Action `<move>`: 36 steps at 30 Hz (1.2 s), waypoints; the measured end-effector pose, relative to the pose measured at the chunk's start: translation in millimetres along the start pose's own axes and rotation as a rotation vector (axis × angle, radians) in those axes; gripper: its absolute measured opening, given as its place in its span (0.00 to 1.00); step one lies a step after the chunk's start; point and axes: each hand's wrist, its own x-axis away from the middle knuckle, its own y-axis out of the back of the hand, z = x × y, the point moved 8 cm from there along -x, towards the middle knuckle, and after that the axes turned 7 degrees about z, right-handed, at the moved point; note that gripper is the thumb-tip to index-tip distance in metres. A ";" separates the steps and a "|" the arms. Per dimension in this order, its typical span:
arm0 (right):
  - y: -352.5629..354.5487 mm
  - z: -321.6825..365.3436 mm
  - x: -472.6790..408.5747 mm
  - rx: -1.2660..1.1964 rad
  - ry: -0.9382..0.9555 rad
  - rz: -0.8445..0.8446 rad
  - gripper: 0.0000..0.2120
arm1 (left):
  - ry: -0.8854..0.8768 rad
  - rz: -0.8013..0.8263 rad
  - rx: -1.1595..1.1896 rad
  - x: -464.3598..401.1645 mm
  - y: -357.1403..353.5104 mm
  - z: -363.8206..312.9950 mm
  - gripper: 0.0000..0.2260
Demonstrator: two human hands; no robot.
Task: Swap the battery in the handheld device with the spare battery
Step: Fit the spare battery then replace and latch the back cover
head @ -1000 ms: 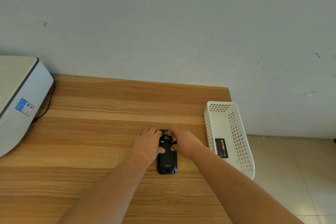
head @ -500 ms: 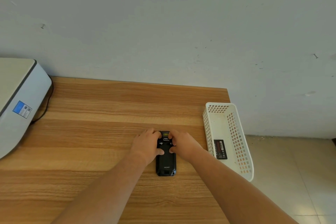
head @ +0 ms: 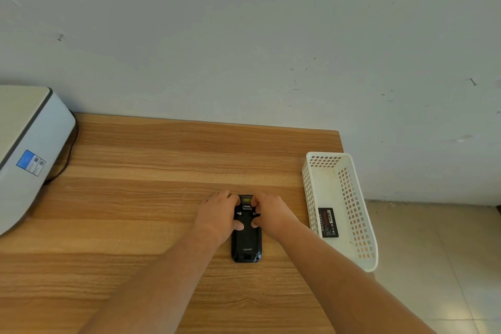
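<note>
A black handheld device (head: 246, 245) lies face down on the wooden table (head: 135, 198), its back cover on and its scanner end pointing away from me. My left hand (head: 218, 215) grips its upper left side, thumb pressed on the back cover. My right hand (head: 271, 214) grips the upper right side, its thumb on the cover too. The spare battery (head: 327, 222), black with a red label, lies flat in the white basket (head: 360, 225) to the right of the device.
A white and grey printer (head: 24, 152) with a dark cable stands at the table's left side. The basket overhangs the table's right edge, with tiled floor beyond it. A pale wall bounds the far edge.
Both hands stay on the device's upper part. The thumbs have shifted slightly down the back cover and the view has drifted a little.
</note>
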 end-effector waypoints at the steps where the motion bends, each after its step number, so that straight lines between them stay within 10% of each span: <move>1: 0.0 -1.2 -0.8 -0.017 -0.016 0.004 0.21 | 0.002 -0.002 0.001 -0.2 0.1 -0.2 0.26; 36: -21.4 -42.7 8.1 -0.720 -0.428 0.008 0.13 | 0.372 0.241 0.632 -8.3 -32.4 25.7 0.08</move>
